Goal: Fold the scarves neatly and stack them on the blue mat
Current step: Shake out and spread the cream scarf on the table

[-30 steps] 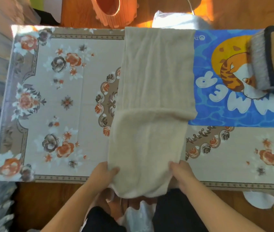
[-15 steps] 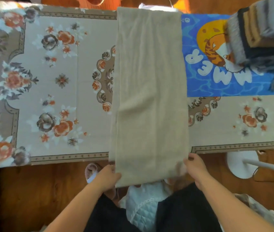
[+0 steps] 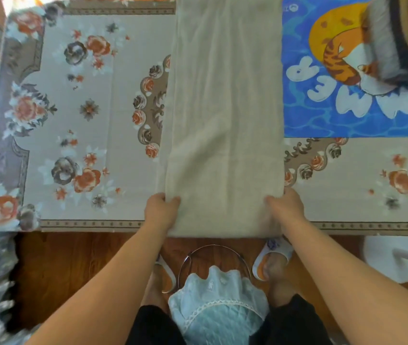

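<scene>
A long beige scarf [image 3: 225, 108] lies stretched lengthwise across the table, from the far edge to just past the near edge. My left hand [image 3: 161, 210] grips its near left corner and my right hand [image 3: 285, 207] grips its near right corner, thumbs on top. The blue mat [image 3: 334, 120] with a cartoon tiger and white letters lies to the right of the scarf, its left edge partly under it. A stack of folded scarves [image 3: 397, 38], grey, dark and tan, sits on the mat at the top right.
A floral tablecloth [image 3: 86, 120] covers the table. Below the near edge is a wooden floor with a stool with a pale blue lace cover [image 3: 217, 302] between my legs. A white round base [image 3: 394, 260] stands on the floor at right.
The folded-over near part of the beige scarf has been pulled out flat toward me. Both hands still hold its near corners, now at the table's near edge.
</scene>
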`<action>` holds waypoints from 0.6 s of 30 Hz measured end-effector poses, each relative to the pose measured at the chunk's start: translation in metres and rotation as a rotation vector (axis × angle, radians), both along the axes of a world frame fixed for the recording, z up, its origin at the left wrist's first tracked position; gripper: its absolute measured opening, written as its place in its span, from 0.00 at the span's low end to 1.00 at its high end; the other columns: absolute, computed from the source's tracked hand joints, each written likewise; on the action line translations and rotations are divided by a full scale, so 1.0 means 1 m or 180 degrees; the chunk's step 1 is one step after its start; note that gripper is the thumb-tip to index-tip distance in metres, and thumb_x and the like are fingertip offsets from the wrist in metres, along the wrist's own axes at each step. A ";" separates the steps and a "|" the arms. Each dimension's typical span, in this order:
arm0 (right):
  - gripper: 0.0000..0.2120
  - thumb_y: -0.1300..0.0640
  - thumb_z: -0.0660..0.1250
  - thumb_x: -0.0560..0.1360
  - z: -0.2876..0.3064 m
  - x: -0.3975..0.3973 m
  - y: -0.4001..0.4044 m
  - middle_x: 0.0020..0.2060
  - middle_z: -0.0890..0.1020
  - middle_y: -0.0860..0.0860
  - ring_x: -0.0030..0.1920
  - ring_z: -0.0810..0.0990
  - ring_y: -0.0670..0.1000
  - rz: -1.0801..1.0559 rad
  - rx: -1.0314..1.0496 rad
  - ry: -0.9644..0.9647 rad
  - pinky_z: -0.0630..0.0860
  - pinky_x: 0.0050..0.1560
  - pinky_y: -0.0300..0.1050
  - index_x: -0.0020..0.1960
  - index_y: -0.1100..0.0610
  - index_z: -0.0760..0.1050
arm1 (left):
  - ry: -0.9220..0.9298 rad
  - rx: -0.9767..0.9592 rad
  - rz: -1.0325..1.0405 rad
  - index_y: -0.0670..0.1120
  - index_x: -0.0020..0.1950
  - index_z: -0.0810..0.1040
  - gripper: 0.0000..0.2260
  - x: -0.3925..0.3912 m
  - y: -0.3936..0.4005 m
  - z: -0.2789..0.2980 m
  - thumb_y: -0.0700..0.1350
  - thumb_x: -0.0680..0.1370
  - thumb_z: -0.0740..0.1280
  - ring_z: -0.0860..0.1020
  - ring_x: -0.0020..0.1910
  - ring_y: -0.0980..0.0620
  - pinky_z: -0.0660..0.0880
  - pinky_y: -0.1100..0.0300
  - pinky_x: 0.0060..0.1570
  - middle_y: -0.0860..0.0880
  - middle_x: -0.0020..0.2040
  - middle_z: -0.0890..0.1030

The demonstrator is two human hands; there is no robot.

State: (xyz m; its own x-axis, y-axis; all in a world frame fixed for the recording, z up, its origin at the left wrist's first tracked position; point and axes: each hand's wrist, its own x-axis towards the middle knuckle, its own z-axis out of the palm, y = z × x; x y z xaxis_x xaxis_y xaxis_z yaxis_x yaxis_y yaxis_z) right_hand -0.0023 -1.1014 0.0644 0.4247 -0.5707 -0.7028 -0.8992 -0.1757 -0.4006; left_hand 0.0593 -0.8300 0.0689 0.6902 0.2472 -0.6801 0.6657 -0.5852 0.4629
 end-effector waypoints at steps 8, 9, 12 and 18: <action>0.13 0.54 0.68 0.77 0.008 -0.015 0.028 0.54 0.78 0.53 0.51 0.77 0.55 0.0310 -0.0330 -0.0254 0.74 0.51 0.49 0.61 0.55 0.74 | -0.0167 0.0545 -0.0190 0.40 0.64 0.73 0.16 -0.017 0.027 0.015 0.48 0.81 0.67 0.74 0.59 0.37 0.73 0.44 0.55 0.39 0.60 0.75; 0.16 0.54 0.69 0.75 0.004 -0.019 0.031 0.57 0.76 0.55 0.53 0.77 0.57 0.0338 -0.0442 -0.0076 0.76 0.53 0.52 0.62 0.55 0.73 | 0.0027 0.0660 -0.0297 0.41 0.69 0.70 0.21 -0.021 0.028 0.011 0.48 0.80 0.68 0.71 0.64 0.36 0.71 0.43 0.61 0.38 0.65 0.71; 0.24 0.54 0.72 0.73 -0.001 -0.025 0.045 0.61 0.70 0.55 0.58 0.75 0.60 0.0302 -0.0617 0.0053 0.74 0.58 0.52 0.66 0.55 0.70 | 0.0020 0.0731 -0.0244 0.42 0.72 0.66 0.26 -0.030 0.025 0.003 0.50 0.79 0.71 0.68 0.67 0.35 0.69 0.43 0.65 0.39 0.69 0.66; 0.22 0.57 0.74 0.73 -0.007 -0.038 0.065 0.53 0.80 0.51 0.52 0.80 0.53 -0.0354 0.0375 -0.0066 0.75 0.53 0.45 0.64 0.58 0.73 | 0.0133 0.1506 -0.0268 0.43 0.71 0.66 0.33 -0.041 0.026 0.000 0.60 0.75 0.72 0.66 0.69 0.37 0.65 0.41 0.66 0.40 0.69 0.67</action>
